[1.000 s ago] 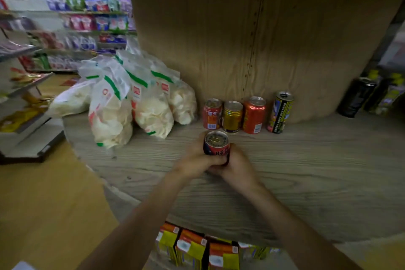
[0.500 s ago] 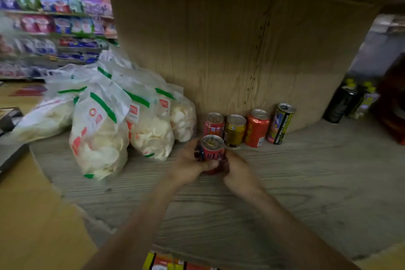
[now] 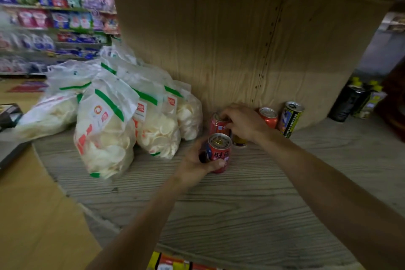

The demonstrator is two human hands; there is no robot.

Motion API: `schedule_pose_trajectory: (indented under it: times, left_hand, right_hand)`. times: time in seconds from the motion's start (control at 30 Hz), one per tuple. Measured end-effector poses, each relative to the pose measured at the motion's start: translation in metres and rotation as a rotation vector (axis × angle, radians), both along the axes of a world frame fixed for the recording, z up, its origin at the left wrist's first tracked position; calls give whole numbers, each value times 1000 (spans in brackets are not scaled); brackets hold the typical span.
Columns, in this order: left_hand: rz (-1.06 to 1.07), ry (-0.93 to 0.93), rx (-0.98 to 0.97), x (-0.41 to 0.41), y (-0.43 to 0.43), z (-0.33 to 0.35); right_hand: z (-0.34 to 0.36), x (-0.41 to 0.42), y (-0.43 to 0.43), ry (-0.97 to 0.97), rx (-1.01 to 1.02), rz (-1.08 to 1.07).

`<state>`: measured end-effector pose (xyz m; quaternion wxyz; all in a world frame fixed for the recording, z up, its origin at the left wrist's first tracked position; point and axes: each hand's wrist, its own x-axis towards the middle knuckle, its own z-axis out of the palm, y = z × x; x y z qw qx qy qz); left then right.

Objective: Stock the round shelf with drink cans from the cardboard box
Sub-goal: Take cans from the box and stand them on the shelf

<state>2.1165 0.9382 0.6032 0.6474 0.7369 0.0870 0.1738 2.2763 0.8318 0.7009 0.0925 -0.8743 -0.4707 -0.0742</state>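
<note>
The left hand [image 3: 198, 161] wraps around a red can [image 3: 219, 151] that stands upright on the round shelf [image 3: 252, 199], fingers curled round its lower front and the thumb on its left side; the forearm runs up from the lower left of the view, wrist bent slightly inward. The right hand [image 3: 245, 121] reaches further in, just beyond the left hand, palm down with the knuckles arched. Its fingertips pinch the rim of a second red can [image 3: 217, 124] standing against the curved wooden core [image 3: 230, 39], directly behind the can in the left hand. Under the right palm only the base of a gold can [image 3: 240, 141] shows. Just right of the right hand stands an orange can [image 3: 269, 116], and beside that a yellow and black can [image 3: 290, 118], which leans slightly. Further right of that hand, well apart, dark bottles [image 3: 348, 103] sit at the shelf's far edge, dim and hard to make out. To the left of both hands, clear bags of white crackers [image 3: 105, 138] with green strips lie slumped on the shelf, the nearest just beside the left hand. Below the forearms, under the shelf's front edge, yellow and orange cartons [image 3: 168, 263] peek out
</note>
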Motion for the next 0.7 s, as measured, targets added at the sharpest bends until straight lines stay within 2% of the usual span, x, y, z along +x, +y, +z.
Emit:
schedule_pose_trajectory:
  times: [0.17, 0.5, 0.7]
  left_hand:
    - [11, -13, 20, -1, -1, -7]
    - [53, 2, 70, 0, 1, -17]
    - [63, 3, 59, 2, 1, -18]
  right_hand:
    - [10, 15, 9, -48, -81, 58]
    - [10, 13, 34, 23, -14, 60]
    - [20, 22, 24, 6, -91, 120]
